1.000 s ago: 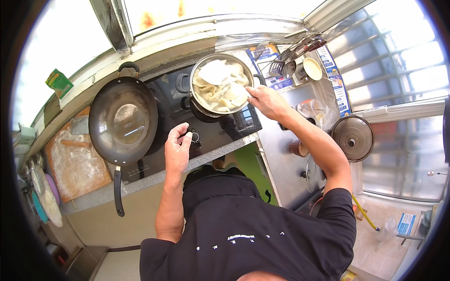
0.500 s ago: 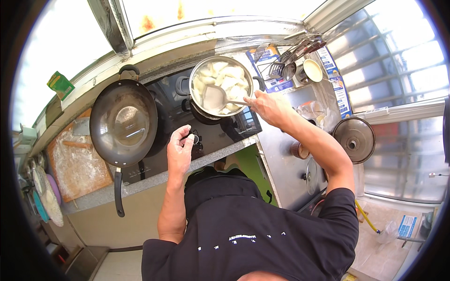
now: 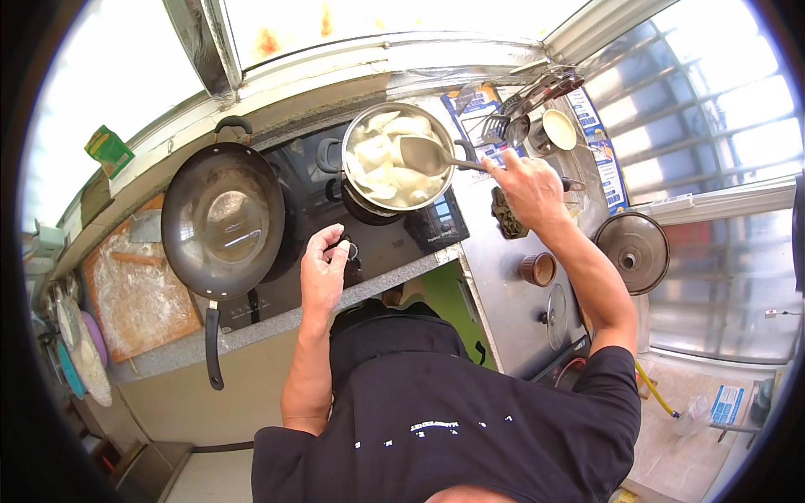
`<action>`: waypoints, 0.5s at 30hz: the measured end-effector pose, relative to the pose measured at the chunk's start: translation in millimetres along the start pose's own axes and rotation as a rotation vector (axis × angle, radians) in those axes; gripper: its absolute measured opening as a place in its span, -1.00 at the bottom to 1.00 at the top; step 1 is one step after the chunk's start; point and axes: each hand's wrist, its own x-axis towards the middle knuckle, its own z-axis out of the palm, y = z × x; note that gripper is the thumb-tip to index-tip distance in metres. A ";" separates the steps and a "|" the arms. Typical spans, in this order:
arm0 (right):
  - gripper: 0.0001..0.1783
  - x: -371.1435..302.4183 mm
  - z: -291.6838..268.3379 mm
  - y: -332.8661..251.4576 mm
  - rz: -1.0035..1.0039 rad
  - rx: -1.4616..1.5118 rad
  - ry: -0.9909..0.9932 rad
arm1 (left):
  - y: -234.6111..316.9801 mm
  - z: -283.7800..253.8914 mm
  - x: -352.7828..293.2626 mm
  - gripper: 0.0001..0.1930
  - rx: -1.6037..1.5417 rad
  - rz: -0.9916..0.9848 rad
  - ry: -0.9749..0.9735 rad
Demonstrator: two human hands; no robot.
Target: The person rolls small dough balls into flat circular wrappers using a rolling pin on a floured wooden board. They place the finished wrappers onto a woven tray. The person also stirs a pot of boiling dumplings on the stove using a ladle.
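Observation:
My right hand (image 3: 530,186) grips the handle of a metal spatula (image 3: 422,154), whose broad blade is over the right half of a steel pot (image 3: 450,134). Pale dumplings (image 3: 375,152) fill the pot in cloudy liquid. The pot stands on the black glass cooktop (image 3: 402,239) and has dark side handles. My left hand (image 3: 323,264) hovers near the cooktop's front edge, its whitish fingers loosely curled and the thumb apart from them. It holds nothing I can see. A small round mark or fitting by the thumb is unclear.
Left of the pot sits a large dark wok (image 3: 189,226), its handle jutting over the counter edge. Beyond it lies a floury wooden board (image 3: 138,293). On the right are a brown cup (image 3: 537,268), a glass lid (image 3: 555,317), a dark round lid (image 3: 633,251) and several utensils (image 3: 511,117).
My right hand has moved right with the spatula, whose blade has shifted from the pot's lower middle to its right side and turned. The dumplings have shifted. My left hand has stayed nearly still.

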 end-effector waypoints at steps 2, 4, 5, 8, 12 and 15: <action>-0.53 -1.2 -8.8 3.9 0.058 -0.019 0.029 | 0.2 -1.1 0.0 -0.64 0.011 0.009 0.001; -0.58 1.6 -13.3 1.0 0.138 0.033 0.025 | 2.1 -1.2 -0.3 -0.64 0.017 0.004 -0.006; -0.60 3.6 -14.1 -1.4 0.181 0.059 0.023 | 4.7 -0.5 -0.8 -0.64 0.018 -0.006 -0.014; -0.62 20.3 -9.4 -17.9 0.267 0.323 -0.030 | 4.3 -0.3 0.1 -0.64 0.024 0.001 -0.035; -0.69 35.6 19.1 -38.3 0.286 0.486 -0.067 | 12.1 1.2 -0.1 -0.64 0.031 -0.022 -0.065; -0.68 39.7 24.9 -53.2 0.242 0.511 -0.075 | 7.4 -3.8 0.7 -0.64 0.051 0.018 -0.067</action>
